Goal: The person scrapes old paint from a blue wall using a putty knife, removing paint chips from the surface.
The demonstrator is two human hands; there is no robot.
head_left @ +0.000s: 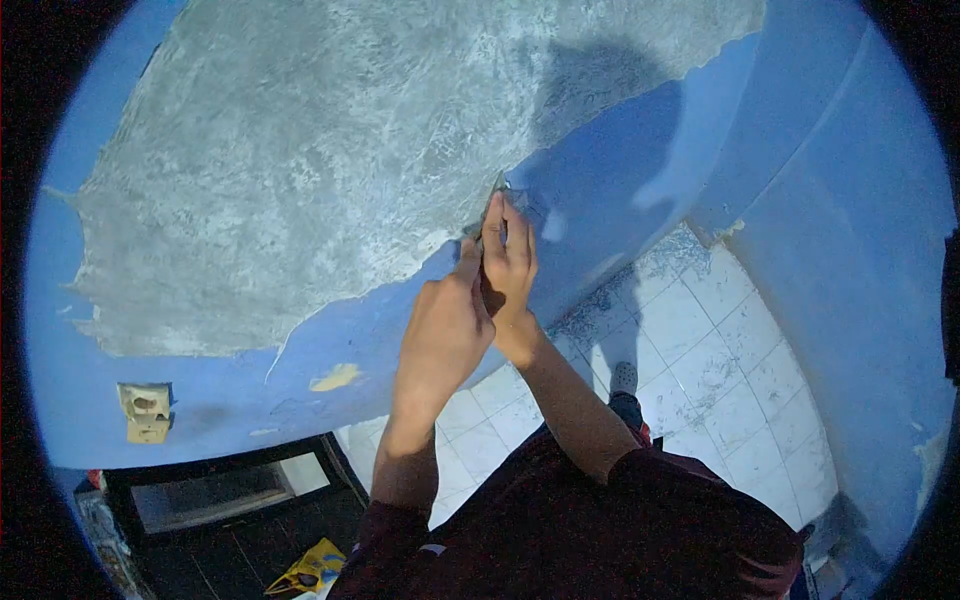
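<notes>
Both hands press a scraper (499,185) against the blue wall (620,190), its blade at the edge where blue paint meets a large bare grey patch (300,160). My right hand (510,265) wraps the handle nearest the blade, fingers pointing up. Just below and to the left, my left hand (447,325) is closed over the lower part of the handle, touching the right hand. Most of the scraper is hidden by my fingers; only its tip shows.
A wall socket (146,411) sits low on the left. Below it stands a black cabinet (215,495), with a yellow packet (312,572) on the dark floor. White floor tiles (700,350) carry paint flakes. A second blue wall (850,250) meets this one at the right.
</notes>
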